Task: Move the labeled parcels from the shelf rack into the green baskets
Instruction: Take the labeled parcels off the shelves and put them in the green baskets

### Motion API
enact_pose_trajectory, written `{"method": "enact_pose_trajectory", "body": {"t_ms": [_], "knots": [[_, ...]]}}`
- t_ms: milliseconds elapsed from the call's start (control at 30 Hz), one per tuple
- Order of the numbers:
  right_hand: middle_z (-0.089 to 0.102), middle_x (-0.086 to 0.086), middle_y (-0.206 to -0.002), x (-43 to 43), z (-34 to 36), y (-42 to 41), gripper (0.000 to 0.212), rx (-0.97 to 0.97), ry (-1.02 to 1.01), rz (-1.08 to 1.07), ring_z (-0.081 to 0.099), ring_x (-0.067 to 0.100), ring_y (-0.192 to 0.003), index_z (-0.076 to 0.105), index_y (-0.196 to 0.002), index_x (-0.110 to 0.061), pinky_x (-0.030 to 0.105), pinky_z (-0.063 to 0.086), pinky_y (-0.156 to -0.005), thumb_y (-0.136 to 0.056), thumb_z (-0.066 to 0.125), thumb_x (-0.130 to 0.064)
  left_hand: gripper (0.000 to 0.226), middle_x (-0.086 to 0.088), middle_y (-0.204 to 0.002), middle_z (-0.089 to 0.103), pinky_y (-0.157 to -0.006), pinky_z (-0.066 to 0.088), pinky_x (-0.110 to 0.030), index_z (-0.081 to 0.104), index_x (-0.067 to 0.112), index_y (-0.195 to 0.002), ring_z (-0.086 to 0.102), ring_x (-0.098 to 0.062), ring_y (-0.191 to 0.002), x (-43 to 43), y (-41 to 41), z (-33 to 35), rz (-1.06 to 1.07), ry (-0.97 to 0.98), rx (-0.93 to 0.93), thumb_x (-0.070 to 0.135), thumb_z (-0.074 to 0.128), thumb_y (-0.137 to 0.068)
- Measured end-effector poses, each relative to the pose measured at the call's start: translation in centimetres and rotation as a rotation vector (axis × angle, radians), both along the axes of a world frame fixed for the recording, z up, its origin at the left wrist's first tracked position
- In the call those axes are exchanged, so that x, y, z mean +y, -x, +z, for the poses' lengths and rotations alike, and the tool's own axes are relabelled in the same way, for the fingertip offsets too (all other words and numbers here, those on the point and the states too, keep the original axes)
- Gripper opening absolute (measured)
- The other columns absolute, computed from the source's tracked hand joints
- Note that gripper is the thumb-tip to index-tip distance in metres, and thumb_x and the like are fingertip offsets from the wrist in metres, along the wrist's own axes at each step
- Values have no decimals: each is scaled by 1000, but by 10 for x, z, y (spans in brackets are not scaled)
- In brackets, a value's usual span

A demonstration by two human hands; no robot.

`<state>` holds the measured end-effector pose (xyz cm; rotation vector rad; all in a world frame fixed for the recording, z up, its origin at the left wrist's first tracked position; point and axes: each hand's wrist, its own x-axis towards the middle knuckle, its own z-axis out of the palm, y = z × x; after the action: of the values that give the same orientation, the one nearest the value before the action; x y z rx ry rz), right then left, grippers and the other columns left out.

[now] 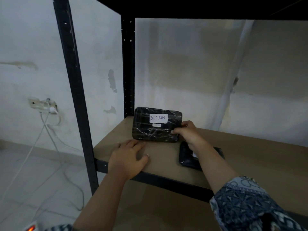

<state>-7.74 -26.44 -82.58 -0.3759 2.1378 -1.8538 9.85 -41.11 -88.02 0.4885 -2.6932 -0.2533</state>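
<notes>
Head view of a black metal shelf rack [73,80] with a brown shelf board [241,147]. A black parcel [155,130] wrapped in clear tape stands on its long edge near the back left corner of the board, just beside the rear post, its broad face turned toward the camera. A white label [158,118] on that face reads "RETURN"; a smaller white tag [156,125] below it is too small to read. The right hand [186,132] grips the parcel's right end, with the thumb [175,130] pressed on the front face and the fingers curled round the edge to the back. The left hand [128,157] lies flat on the board near its front edge, fingers straight and slightly spread, holding nothing, close to the parcel's lower left corner but apart from it. A second black parcel [185,159] lies flat on the same board, partly hidden under the right forearm, so its label cannot be read. The right arm wears a blue patterned sleeve [246,202]. On the wall [25,39] to the left of the rack is a socket [43,105], from which white cables [50,135] hang to the tiled floor.
</notes>
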Motion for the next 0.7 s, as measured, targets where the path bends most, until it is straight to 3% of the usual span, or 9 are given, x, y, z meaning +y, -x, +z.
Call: {"method": "enact_pose_trajectory", "body": {"t_ms": [67,133,300,467,600,700], "knots": [[56,12,-103,3,-3,0,43,21,7,27,57,26,-94,42,-92,-15,29,48,-69,-70,71,8,82,13,-144,40,-114,16,-38,41,39,-136,30,-12,-135,0,0,-1,-3,-1,2,69,8,-67],[58,8,-101,5,-3,-1,49,39,11,58,57,25,-96,42,-103,-12,28,49,-70,-70,71,10,82,12,-145,40,-114,16,-39,41,39,-136,29,-13,-136,0,0,0,-7,-2,0,69,9,-67],[58,2,-95,12,4,-4,58,95,-15,158,59,19,-90,44,-117,-18,27,50,-69,-73,68,11,83,11,-146,39,-114,16,-40,41,39,-137,29,-13,-136,0,0,0,-12,-9,-2,69,9,-67],[60,2,-94,17,7,-3,53,121,1,187,62,19,-90,47,-116,-21,37,52,-84,-76,71,5,81,12,-144,41,-113,21,-40,42,39,-136,31,-12,-135,-1,1,0,-9,13,2,69,9,-68],[63,11,-105,18,9,-5,53,90,31,179,64,31,-103,49,-123,-18,46,51,-94,-77,73,-5,81,11,-142,44,-113,18,-40,47,36,-133,33,-14,-134,1,0,1,-18,-9,30,69,12,-68],[65,14,-107,21,13,-7,53,55,83,158,65,32,-103,50,-127,-15,48,51,-96,-79,72,-7,81,11,-141,45,-112,17,-38,48,36,-133,33,-13,-134,2,0,2,-13,-6,31,69,12,-68]]}}
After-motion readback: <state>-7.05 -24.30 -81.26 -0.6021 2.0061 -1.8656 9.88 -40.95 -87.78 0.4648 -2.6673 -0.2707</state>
